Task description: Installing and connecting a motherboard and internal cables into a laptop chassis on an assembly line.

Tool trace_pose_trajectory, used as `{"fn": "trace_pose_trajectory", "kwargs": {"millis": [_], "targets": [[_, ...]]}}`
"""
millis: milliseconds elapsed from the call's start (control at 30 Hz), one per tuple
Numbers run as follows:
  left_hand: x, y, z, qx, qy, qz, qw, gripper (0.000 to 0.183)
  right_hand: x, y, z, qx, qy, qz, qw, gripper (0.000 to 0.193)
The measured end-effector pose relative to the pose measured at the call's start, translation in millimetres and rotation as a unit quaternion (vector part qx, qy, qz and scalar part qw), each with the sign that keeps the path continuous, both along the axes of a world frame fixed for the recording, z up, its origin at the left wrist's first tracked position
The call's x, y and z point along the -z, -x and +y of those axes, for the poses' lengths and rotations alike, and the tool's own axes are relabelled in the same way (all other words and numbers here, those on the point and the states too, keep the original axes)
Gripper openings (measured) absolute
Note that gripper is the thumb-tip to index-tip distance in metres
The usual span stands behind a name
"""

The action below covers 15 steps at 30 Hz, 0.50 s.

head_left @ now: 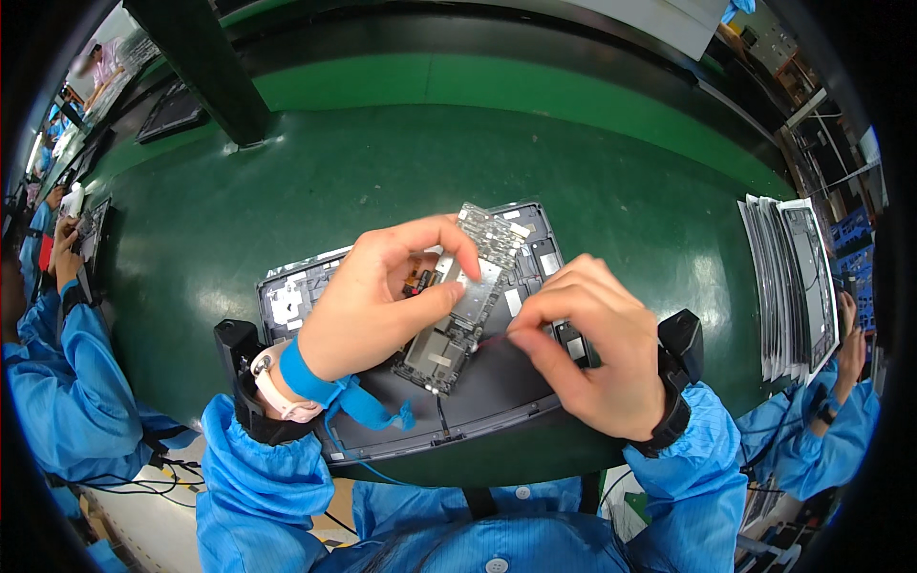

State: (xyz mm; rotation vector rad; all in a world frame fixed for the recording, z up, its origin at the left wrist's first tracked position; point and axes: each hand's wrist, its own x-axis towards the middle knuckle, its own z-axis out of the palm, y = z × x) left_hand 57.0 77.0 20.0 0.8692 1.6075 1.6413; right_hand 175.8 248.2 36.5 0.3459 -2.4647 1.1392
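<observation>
A long, narrow circuit board point(441, 349) with silvery shield plates is gripped in my left hand point(368, 291), thumb and fingers closed on its edges. It is tilted above a dark grey device housing point(497, 401) lying on the table. From its lower end a short black cable point(442, 418) runs to the housing's near edge. My right hand point(597, 353) is beside the board's right side, thumb and forefinger pinched together. Between those fingertips and the board stretches a thin reddish wire point(493, 339). My palm and fingers hide part of the housing and what lies behind the board.
The green table point(382, 181) spreads around the housing. At the right stands a row of upright flat panels point(778, 286). A dark post point(205, 72) rises at the far left. Co-workers in blue sleeves point(86, 372) work on both sides. A blue wrist strap point(358, 403) trails a cord from my left wrist.
</observation>
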Motion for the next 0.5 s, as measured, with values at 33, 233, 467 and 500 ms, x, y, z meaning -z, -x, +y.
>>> {"fn": "trace_pose_trajectory", "kwargs": {"millis": [33, 233, 467, 500], "targets": [[1, 0, 1, 0.020, -0.053, -0.026, 0.998, 0.008, 2, 1, 2, 0.019, -0.021, 0.033, 0.999, 0.018], [-6, 6, -2, 0.069, 0.002, 0.016, 0.998, 0.007, 13, 5, 4, 0.048, -0.069, 0.140, 0.986, 0.023], [-7, 5, -2, 0.077, 0.033, 0.068, 0.994, 0.007, 18, 8, 6, 0.052, -0.109, 0.181, 0.976, 0.023], [-7, 5, -1, 0.078, 0.033, 0.068, 0.994, 0.007, 18, 8, 6, 0.052, -0.109, 0.181, 0.976, 0.023]]}}
